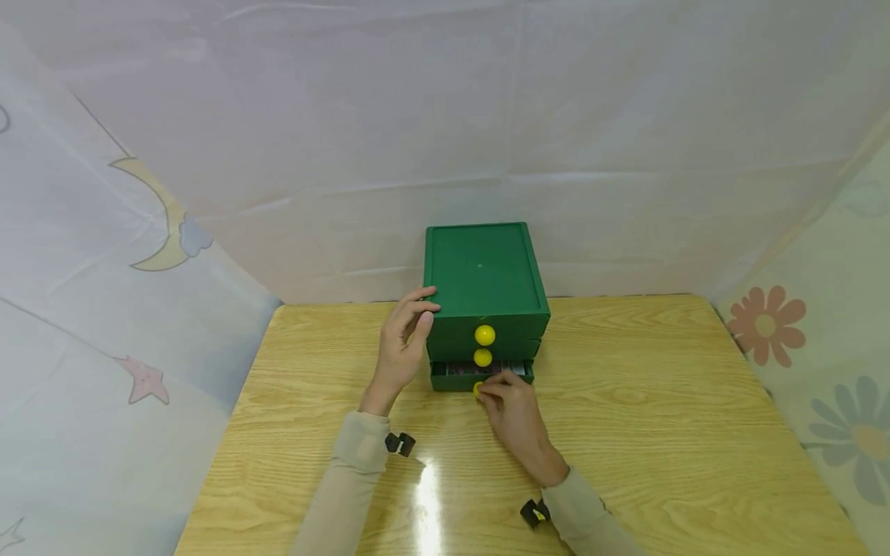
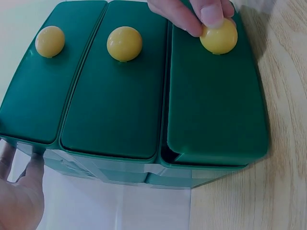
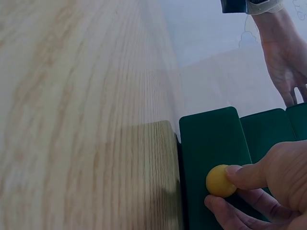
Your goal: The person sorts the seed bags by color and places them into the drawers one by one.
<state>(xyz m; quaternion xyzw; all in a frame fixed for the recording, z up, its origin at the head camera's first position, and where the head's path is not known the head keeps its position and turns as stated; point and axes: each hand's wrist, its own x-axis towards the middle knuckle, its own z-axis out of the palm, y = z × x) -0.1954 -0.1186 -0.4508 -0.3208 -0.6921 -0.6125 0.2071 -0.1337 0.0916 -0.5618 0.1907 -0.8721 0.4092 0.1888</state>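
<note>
A green three-drawer cabinet (image 1: 480,266) with round yellow knobs stands on the table. Its bottom drawer (image 1: 455,382) is pulled partly out, and some of its contents show through the gap. My right hand (image 1: 516,413) pinches that drawer's yellow knob (image 3: 220,181) between thumb and fingers. At the cabinet's upper left edge is my left hand (image 1: 403,351), its extended fingertips touching the top and side. The top drawer (image 2: 41,91) and middle drawer (image 2: 112,100) are closed.
The wooden table (image 1: 647,409) extends to both sides of the cabinet. Behind it hangs a pale cloth backdrop (image 1: 389,139), with printed moon, star and flower shapes on its side parts. Small black devices are strapped at both wrists.
</note>
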